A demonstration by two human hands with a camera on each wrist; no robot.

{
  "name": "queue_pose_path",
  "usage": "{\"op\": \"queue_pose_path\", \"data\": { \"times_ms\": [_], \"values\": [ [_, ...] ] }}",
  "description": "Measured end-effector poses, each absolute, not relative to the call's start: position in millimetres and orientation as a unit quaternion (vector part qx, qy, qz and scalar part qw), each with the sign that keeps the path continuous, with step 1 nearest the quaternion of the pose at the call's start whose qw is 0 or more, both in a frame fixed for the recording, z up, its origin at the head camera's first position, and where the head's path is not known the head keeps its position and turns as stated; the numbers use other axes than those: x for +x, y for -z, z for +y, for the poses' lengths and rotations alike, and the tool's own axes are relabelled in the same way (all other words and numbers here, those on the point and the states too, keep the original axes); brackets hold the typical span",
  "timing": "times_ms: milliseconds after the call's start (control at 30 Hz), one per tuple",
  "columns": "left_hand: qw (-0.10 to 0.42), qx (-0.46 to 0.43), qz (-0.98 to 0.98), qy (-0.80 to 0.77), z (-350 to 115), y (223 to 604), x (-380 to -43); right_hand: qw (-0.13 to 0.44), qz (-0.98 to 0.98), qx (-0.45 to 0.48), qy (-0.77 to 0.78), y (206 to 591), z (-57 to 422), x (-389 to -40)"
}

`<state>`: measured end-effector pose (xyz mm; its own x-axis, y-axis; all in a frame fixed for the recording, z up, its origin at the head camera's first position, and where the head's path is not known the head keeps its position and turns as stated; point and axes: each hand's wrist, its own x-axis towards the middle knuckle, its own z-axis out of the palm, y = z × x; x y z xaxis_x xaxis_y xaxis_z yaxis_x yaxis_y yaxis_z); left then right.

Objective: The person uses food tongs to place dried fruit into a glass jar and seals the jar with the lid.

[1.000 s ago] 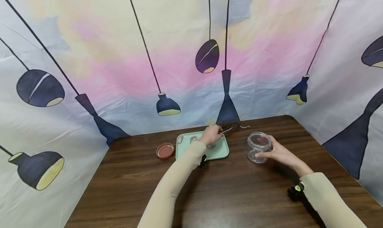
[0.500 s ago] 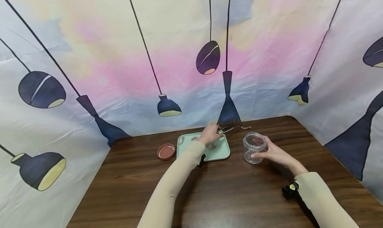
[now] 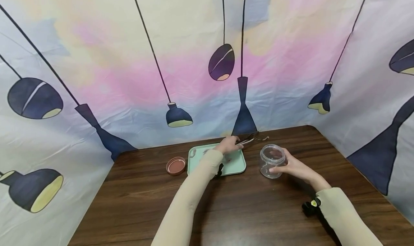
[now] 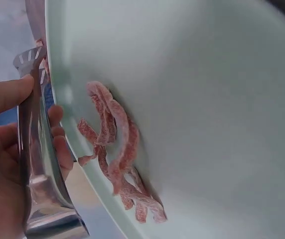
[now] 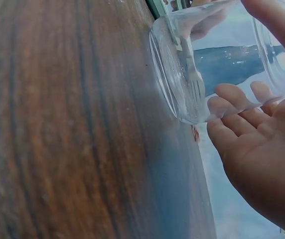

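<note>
Head: partly hides one tray (image 3: 238, 164) behind left sleeve (image 3: 183, 206). Left wrist: grips one pair of tongs (image 4: 29, 119) in left hand (image 3: 228, 145) near tray's strips (image 4: 126, 142), too tangled to count. Right wrist: clasps one cropped jar (image 5: 224, 62) in right hand (image 5: 259, 142), farther right.

Left sleeve (image 3: 182, 203) and right sleeve (image 3: 346, 212) are cream, with a black left-wrist device (image 3: 220, 170) and a black right-wrist device (image 3: 308, 209) marked yellow.

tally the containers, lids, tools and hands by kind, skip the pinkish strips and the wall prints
Tray: 1
Clear jar: 1
Reddish-brown lid: 1
Tongs: 1
Hands: 2 (left hand, right hand)
Total: 6
</note>
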<state>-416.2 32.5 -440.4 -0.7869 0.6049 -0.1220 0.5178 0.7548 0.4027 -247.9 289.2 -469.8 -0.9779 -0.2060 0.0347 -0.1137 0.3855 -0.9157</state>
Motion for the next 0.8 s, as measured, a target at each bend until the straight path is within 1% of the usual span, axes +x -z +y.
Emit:
{"op": "queue_pose_path", "data": {
  "times_ms": [267,533,667,800],
  "values": [
    [0.093,0.339,0.926,-0.134,22.9,438.7,-403.1,0.047,0.831,-0.091,0.547,474.0,290.5,-252.3],
    [0.044,0.351,0.929,-0.106,10.7,434.7,-390.4,0.059,0.826,-0.097,0.552,474.1,294.0,-251.7],
    [0.028,0.349,0.929,-0.119,-4.2,424.3,-385.1,0.062,0.83,-0.095,0.547,473.1,294.4,-251.6],
    [0.006,0.357,0.924,-0.138,-21.4,402.2,-381.6,0.062,0.833,-0.098,0.541,472.2,294.8,-252.5]
  ]
}}
